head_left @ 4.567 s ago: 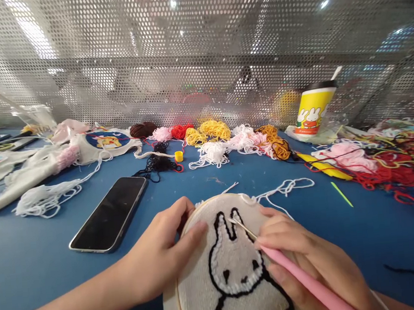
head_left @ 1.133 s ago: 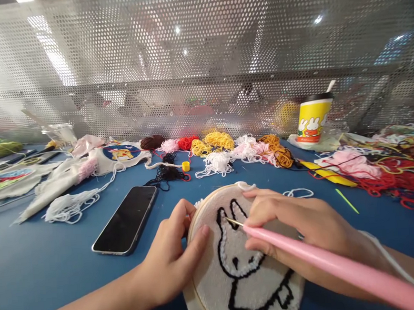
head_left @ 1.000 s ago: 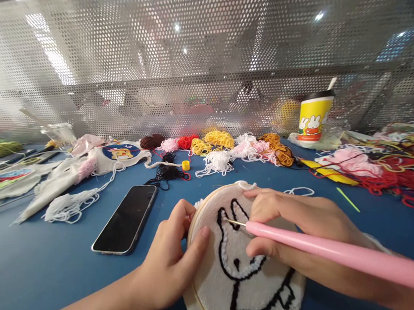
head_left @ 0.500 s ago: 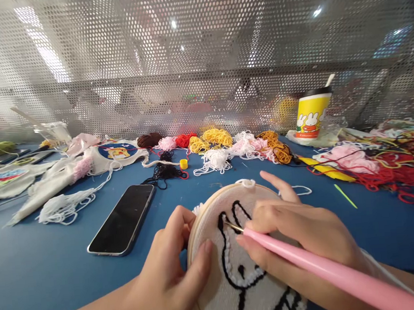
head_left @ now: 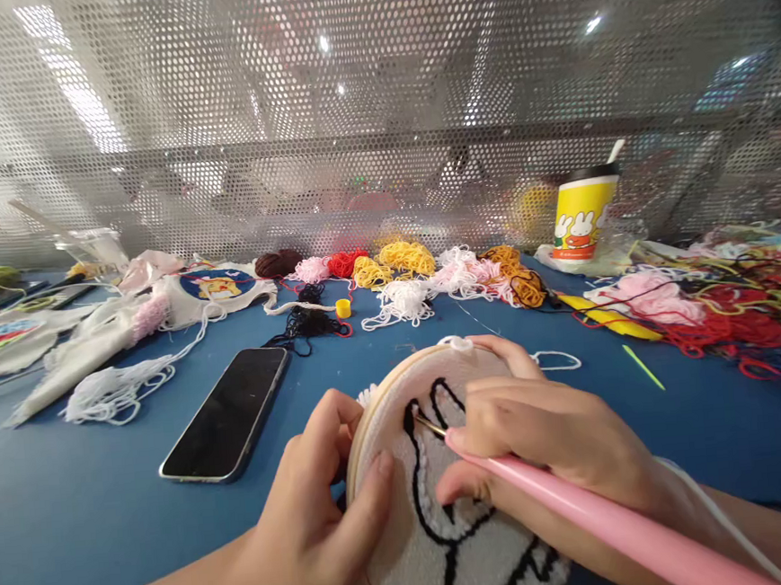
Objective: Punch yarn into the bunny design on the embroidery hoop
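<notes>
My left hand (head_left: 326, 505) is closed on the left rim of a round embroidery hoop (head_left: 357, 448), thumb on the front and fingers behind. White cloth (head_left: 400, 544) is stretched in the hoop, bearing a rabbit outline in black yarn (head_left: 418, 498) with some white loops inside it. In my right hand (head_left: 551, 442) is a pink-handled punch needle (head_left: 569, 499). Its metal tip meets the cloth inside the rabbit's left ear. White yarn (head_left: 711, 502) trails over my right wrist. The hoop stands tilted toward me, and my right hand hides part of the rabbit.
A phone (head_left: 228, 418) lies left of the hoop on the blue table (head_left: 83, 506). Behind are yarn bundles (head_left: 401, 301), a yellow cap (head_left: 343, 308) and finished cloth pieces (head_left: 218, 288). Rightward are a yellow cup (head_left: 584, 219), a green stick (head_left: 643, 367) and tangled yarn (head_left: 737, 319).
The needle tip has shifted slightly within the ear. My right thumb has dropped away from the handle, and the outstretched finger has come down behind the hoop's edge. The view has turned slightly right.
</notes>
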Available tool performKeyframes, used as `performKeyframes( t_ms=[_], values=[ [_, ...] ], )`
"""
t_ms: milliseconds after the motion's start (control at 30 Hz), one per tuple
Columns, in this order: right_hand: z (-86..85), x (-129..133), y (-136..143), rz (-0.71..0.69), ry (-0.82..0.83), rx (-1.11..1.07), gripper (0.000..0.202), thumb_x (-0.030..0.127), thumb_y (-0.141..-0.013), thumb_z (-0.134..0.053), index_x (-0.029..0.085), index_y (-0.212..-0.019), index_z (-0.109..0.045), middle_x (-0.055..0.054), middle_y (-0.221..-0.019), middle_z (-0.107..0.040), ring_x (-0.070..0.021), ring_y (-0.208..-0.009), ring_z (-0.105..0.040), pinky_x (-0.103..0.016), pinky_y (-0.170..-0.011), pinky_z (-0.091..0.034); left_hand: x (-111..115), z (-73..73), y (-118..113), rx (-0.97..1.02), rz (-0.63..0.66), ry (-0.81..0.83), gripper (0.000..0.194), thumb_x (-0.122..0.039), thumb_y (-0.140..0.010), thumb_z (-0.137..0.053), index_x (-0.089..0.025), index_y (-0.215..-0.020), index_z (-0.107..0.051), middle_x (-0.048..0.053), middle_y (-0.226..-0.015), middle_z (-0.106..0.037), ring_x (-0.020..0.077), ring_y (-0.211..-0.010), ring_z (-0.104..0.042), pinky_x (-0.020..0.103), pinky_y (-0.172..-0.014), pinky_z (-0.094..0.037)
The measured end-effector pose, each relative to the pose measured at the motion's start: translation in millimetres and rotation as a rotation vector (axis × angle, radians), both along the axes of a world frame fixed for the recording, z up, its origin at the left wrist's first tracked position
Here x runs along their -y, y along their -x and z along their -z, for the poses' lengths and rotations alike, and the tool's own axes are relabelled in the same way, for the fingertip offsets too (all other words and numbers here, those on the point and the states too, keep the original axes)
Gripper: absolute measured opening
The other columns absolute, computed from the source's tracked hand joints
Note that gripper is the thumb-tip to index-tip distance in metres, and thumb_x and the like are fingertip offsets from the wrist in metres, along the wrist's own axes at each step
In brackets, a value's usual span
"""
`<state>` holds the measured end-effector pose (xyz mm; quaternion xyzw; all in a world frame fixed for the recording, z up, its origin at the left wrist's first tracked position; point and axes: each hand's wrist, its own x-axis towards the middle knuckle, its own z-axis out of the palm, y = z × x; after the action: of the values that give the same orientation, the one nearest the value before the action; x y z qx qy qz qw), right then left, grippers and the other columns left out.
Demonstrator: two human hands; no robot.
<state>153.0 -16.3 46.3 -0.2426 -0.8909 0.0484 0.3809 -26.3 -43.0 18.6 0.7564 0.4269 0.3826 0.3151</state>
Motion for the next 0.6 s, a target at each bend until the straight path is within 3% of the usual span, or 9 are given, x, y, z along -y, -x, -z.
performKeyframes(
  t_ms=[200, 400, 600],
  values=[
    [-9.0, -0.8, -5.3, -0.03, 0.189, 0.159, 0.011, 0.01, -0.072, -0.043, 0.019, -0.066, -0.041, 0.007, -0.054, -0.043, -0.0065, -0.049, -0.039, -0.032, -0.081, -0.035, -6.9, 0.0, -2.2, 0.055, -0.034, 0.111, 0.013, -0.029, -0.081, -0.035, -0.021, -0.071, -0.03, -0.008, -0.053, -0.038, 0.0067, -0.045, -0.036, 0.017, -0.04, -0.028],
    [5.3, -10.6, 0.9, 0.1, -0.059, 0.096, 0.02, 0.027, -0.077, -0.049, 0.017, -0.06, -0.046, 0.006, -0.049, -0.047, -0.0072, -0.047, -0.043, -0.032, -0.079, -0.033, -11.2, 2.5, -0.6, 0.096, 0.017, 0.16, 0.017, -0.035, -0.082, -0.034, -0.021, -0.074, -0.032, -0.006, -0.054, -0.044, 0.0068, -0.045, -0.04, 0.017, -0.041, -0.029],
    [19.8, -13.8, 2.9, 0.101, -0.104, 0.087, 0.017, 0.017, -0.08, -0.042, 0.016, -0.067, -0.052, 0.004, -0.052, -0.049, -0.009, -0.052, -0.047, -0.038, -0.081, -0.028, -11.7, 6.2, 1.8, 0.172, 0.109, 0.232, 0.014, -0.036, -0.082, -0.035, -0.022, -0.084, -0.031, -0.006, -0.062, -0.044, 0.0065, -0.05, -0.042, 0.015, -0.042, -0.034]
  ],
)
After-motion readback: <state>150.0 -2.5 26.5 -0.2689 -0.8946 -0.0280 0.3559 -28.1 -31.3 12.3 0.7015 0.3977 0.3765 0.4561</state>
